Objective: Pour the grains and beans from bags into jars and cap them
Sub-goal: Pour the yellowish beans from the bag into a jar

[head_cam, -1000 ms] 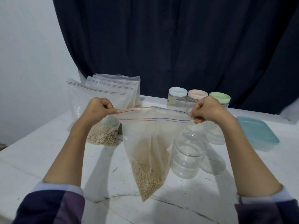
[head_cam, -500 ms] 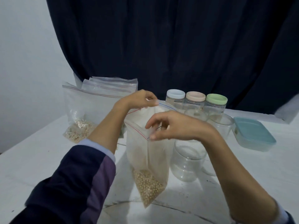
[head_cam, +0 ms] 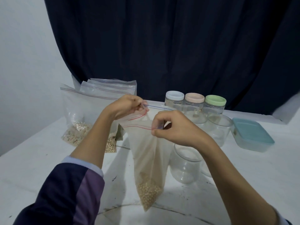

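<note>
Dim, cool light; soft shadows; wide-angle edge distortion.

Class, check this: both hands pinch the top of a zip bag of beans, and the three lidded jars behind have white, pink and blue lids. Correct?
Not quite. In the head view the third lid is green, not blue. The rest stands: left hand and right hand pinch the bag top.
</note>
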### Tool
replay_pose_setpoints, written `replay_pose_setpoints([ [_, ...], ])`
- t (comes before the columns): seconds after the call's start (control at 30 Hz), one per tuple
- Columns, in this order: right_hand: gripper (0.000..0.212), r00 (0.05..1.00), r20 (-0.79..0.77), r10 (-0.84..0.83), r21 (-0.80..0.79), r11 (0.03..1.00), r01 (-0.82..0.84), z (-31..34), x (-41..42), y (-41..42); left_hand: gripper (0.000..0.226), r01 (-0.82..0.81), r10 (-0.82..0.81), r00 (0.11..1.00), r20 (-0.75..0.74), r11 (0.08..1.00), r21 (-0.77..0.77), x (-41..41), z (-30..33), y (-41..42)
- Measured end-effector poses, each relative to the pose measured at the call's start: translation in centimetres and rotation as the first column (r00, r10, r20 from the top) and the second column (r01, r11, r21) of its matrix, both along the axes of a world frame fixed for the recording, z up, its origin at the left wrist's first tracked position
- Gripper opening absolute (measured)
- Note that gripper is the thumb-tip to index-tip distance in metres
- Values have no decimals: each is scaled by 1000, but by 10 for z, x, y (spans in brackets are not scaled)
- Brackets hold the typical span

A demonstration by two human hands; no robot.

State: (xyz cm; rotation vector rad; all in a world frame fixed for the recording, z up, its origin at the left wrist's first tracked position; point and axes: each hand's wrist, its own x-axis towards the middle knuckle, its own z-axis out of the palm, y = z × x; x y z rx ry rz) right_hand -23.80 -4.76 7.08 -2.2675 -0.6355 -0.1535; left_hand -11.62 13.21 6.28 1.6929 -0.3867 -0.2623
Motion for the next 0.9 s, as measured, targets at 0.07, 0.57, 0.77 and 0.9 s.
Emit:
replay_pose_setpoints([
  [0.07,19,999,16,-30,90,996,29,0,0,-3,19,-55,54,997,48,998,16,-3,-5,13],
  [0.57,17,985,172,-14,514,855,-78,16,11,-30,14,-421,521,779,348,847,-325,-57,28,61],
  [0.77,27,977,-6,-212,177,962,209,-12,29,-20,13,-558,589,772,238,808,-190,-66,-11,79],
  [0.9,55,961,79,-264,71,963,258,9,27,4,13,-567,597,762,250,802,-188,-69,-15,77],
])
